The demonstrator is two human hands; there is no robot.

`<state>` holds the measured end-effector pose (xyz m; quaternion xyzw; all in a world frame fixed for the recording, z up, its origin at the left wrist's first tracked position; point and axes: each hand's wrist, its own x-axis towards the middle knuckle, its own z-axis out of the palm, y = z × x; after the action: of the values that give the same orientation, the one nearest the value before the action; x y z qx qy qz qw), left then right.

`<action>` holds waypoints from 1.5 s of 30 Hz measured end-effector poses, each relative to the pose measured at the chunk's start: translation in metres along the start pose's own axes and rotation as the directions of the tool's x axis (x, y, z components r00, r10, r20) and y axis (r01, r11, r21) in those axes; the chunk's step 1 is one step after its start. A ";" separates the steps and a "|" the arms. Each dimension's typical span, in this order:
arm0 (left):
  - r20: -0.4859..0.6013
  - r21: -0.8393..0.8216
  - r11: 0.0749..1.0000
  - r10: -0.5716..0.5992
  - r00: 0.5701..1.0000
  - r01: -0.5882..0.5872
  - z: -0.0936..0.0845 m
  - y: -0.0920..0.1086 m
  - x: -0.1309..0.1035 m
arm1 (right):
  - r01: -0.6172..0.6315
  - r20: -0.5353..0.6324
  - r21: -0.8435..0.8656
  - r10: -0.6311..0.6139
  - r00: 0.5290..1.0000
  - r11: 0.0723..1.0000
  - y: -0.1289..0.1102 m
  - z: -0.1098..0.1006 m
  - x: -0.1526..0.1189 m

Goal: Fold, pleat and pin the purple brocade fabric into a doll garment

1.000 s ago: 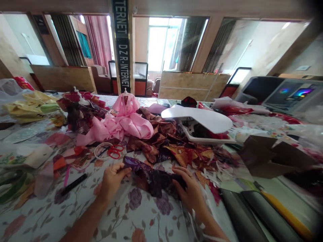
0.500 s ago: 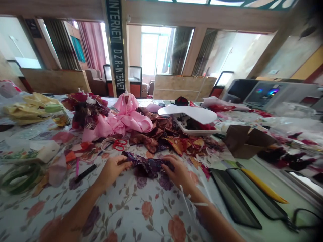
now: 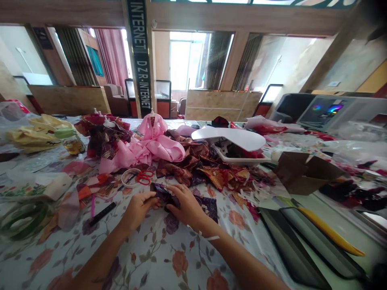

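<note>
A dark purple patterned cloth [image 3: 209, 206] lies over the flowered tablecloth [image 3: 163, 257], its right part spread out. My left hand [image 3: 139, 209] pinches its left end between thumb and fingers. Close beside it, my right hand [image 3: 185, 206] is closed on the cloth's middle, hiding part of it. Just beyond my hands are red-handled scissors [image 3: 144, 177] and a white roll of tape [image 3: 128, 178].
Behind are pink fabric [image 3: 163, 148], brown fabric [image 3: 193, 155] and a white tray [image 3: 242, 160]. A black bar [image 3: 103, 213] and green coil [image 3: 22, 219] lie left. An open brown box [image 3: 302, 173] and dark flat panels [image 3: 290, 245] stand right.
My right hand has moved left along the purple cloth, near my left hand. The cloth's right end now lies free and flatter. The view has shifted slightly.
</note>
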<state>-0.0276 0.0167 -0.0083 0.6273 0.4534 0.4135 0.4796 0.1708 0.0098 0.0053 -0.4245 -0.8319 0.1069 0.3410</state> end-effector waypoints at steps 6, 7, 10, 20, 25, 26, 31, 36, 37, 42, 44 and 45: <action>-0.131 0.172 0.970 0.195 0.972 -0.172 -0.004 -0.003 0.000 | 0.045 -0.043 -0.026 -0.046 0.998 0.999 0.000 0.018 0.003; -0.142 0.216 0.953 0.247 0.959 -0.213 -0.004 -0.001 0.000 | 0.050 -0.058 -0.028 -0.052 0.997 0.998 -0.001 0.019 0.002; -0.174 0.335 0.912 0.308 0.935 -0.238 -0.004 0.007 -0.002 | 0.071 -0.101 -0.041 -0.075 0.992 0.997 -0.006 0.020 -0.001; -0.213 0.226 0.967 0.163 0.963 -0.113 0.008 0.010 -0.009 | 0.092 -0.163 -0.204 -0.126 0.978 0.975 -0.009 0.027 -0.004; -0.210 0.230 0.965 0.175 0.962 -0.126 0.005 0.009 -0.009 | 0.089 -0.214 -0.082 -0.105 0.971 0.993 -0.005 0.024 -0.006; -0.234 0.263 0.955 0.199 0.952 -0.135 0.005 0.010 -0.010 | 0.085 -0.216 -0.057 -0.095 0.972 0.995 -0.004 0.023 -0.006; -0.201 0.462 0.851 0.376 0.904 -0.251 0.003 0.011 -0.016 | 0.079 -0.191 -0.011 -0.079 0.978 0.997 -0.002 0.020 -0.009; -0.014 0.507 0.744 0.512 0.859 -0.435 0.000 0.013 -0.017 | 0.090 -0.155 -0.023 -0.092 0.984 0.996 -0.002 0.021 -0.010; -0.015 0.499 0.748 0.513 0.858 -0.439 0.000 0.013 -0.016 | 0.093 -0.156 -0.022 -0.095 0.983 0.995 -0.002 0.021 -0.010; -0.040 0.446 0.798 0.470 0.882 -0.405 0.000 0.016 -0.016 | 0.140 -0.172 -0.026 -0.143 0.975 0.990 -0.004 0.020 -0.011; -0.025 0.431 0.814 0.442 0.897 -0.389 0.001 0.017 -0.017 | 0.156 -0.169 -0.029 -0.159 0.973 0.987 -0.005 0.019 -0.011; -0.022 0.421 0.824 0.426 0.904 -0.378 0.001 0.016 -0.018 | 0.159 -0.171 -0.030 -0.162 0.972 0.987 -0.006 0.019 -0.012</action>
<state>-0.0279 -0.0027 0.0060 0.7695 0.4136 0.4373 0.2133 0.1592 -0.0009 -0.0116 -0.3662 -0.8318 0.0350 0.4157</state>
